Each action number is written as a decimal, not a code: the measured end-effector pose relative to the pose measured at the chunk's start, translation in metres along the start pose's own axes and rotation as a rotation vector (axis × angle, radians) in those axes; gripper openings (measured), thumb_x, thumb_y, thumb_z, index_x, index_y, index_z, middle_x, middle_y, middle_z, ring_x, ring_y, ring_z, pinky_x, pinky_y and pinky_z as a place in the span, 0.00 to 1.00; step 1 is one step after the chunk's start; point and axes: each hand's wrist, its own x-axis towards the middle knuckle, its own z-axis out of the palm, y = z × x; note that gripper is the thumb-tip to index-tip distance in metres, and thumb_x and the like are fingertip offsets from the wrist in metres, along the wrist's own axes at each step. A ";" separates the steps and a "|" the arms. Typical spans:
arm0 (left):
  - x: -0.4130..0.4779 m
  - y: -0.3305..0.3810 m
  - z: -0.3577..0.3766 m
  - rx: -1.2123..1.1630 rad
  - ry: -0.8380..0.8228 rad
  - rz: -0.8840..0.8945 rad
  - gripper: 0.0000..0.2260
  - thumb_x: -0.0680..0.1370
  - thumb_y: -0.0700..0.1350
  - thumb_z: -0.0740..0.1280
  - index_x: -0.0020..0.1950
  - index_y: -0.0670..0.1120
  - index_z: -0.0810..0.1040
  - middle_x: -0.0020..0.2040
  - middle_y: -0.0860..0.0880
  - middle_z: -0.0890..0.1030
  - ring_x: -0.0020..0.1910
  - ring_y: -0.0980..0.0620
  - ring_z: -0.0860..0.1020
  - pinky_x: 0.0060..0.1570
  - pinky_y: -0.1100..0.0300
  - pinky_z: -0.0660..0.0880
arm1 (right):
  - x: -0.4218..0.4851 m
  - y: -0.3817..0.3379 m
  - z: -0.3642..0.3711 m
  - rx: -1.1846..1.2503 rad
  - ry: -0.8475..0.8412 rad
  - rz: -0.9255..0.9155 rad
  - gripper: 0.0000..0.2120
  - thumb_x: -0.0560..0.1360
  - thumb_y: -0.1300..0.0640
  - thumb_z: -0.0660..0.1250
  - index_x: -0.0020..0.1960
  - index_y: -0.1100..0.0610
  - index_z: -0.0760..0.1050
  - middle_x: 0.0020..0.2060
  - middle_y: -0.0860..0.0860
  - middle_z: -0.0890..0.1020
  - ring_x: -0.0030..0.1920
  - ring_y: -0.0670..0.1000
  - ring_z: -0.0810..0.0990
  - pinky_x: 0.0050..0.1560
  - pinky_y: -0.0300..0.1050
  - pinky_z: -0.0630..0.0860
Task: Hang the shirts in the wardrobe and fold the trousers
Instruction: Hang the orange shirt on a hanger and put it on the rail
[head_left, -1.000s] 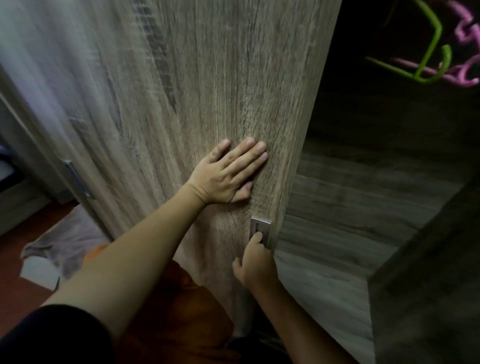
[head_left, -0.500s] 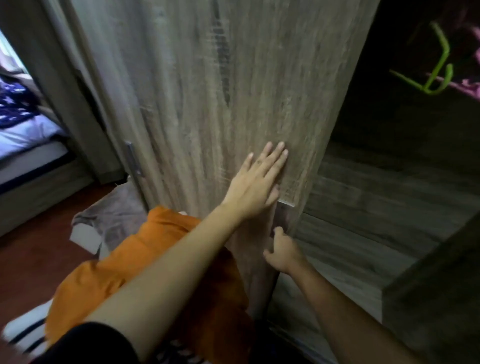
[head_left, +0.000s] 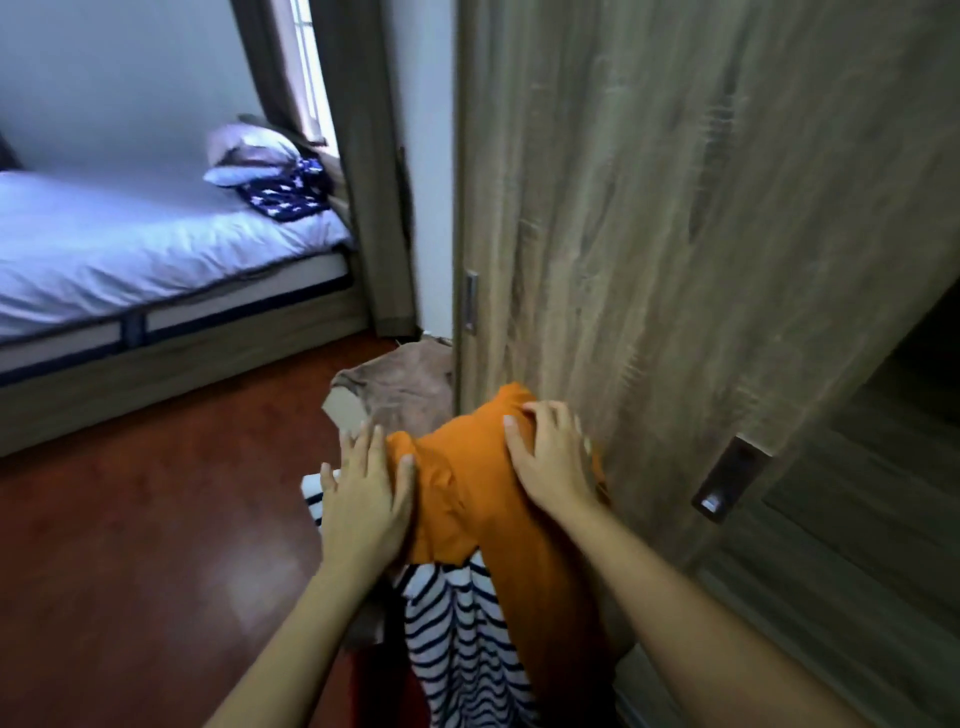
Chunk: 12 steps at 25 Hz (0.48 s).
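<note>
— Bedroom: dark red floor (head_left: 130, 519), and a bed (head_left: 130, 249) in the upper left with a pale sheet, a pillow (head_left: 249, 150) and a navy star-print cloth (head_left: 285, 197) at its far end.
— And the clothes?
— Low in the centre, heaped against the wood-grain wardrobe door (head_left: 675, 208) that fills the right. An orange garment (head_left: 467, 499), plain and creased, lies on top. A navy-and-white striped garment (head_left: 457, 639) hangs out beneath it. A brown cloth (head_left: 405, 384) lies just behind the heap.
— Hands?
— The left hand (head_left: 363, 504) lies flat on the orange garment's left edge, grip spread, thumb on the cloth. The right hand (head_left: 553, 457) rests on top of it, grip spread, fingers slightly bent.
— What carries the heap?
— Cannot tell; it is covered. A metal handle (head_left: 727, 478) sits in the door at the lower right.
</note>
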 end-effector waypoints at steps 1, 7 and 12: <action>-0.005 -0.010 0.007 0.036 -0.022 -0.035 0.40 0.74 0.66 0.34 0.75 0.42 0.58 0.77 0.43 0.57 0.77 0.44 0.50 0.71 0.40 0.53 | 0.001 -0.016 0.011 -0.064 -0.081 -0.014 0.27 0.75 0.37 0.52 0.62 0.54 0.72 0.65 0.55 0.71 0.66 0.57 0.67 0.65 0.53 0.63; -0.014 -0.025 0.037 -0.001 -0.035 -0.042 0.39 0.73 0.65 0.34 0.77 0.45 0.55 0.78 0.47 0.53 0.77 0.47 0.49 0.73 0.43 0.48 | -0.012 -0.050 0.056 -0.250 -0.176 -0.064 0.26 0.74 0.34 0.55 0.64 0.49 0.71 0.70 0.54 0.66 0.72 0.56 0.58 0.72 0.57 0.51; -0.015 -0.030 0.035 -0.152 -0.037 -0.026 0.35 0.74 0.65 0.38 0.77 0.51 0.50 0.78 0.51 0.46 0.76 0.55 0.41 0.73 0.49 0.40 | -0.011 -0.050 0.059 -0.195 -0.026 -0.143 0.12 0.78 0.48 0.59 0.55 0.52 0.75 0.59 0.51 0.76 0.61 0.54 0.71 0.63 0.50 0.66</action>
